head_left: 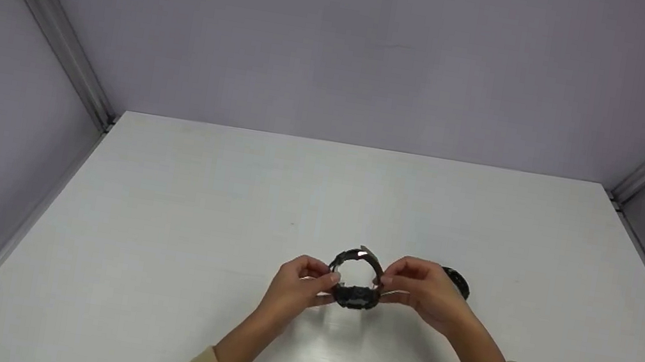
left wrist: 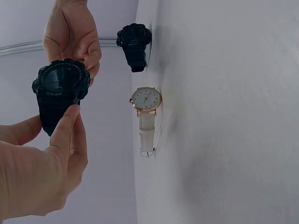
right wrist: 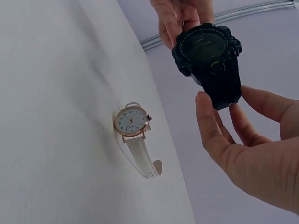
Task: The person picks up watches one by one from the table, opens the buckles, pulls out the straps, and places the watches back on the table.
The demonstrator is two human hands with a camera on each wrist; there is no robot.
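Both hands hold one black digital watch above the worktop — left hand and right hand each pinching a strap end, probably to work the buckle. A white-strapped watch and another black watch lie just beside them.

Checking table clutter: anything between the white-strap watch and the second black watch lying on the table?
Nothing: in the left wrist view, bare table separates the white-strap watch from the black watch on the table.
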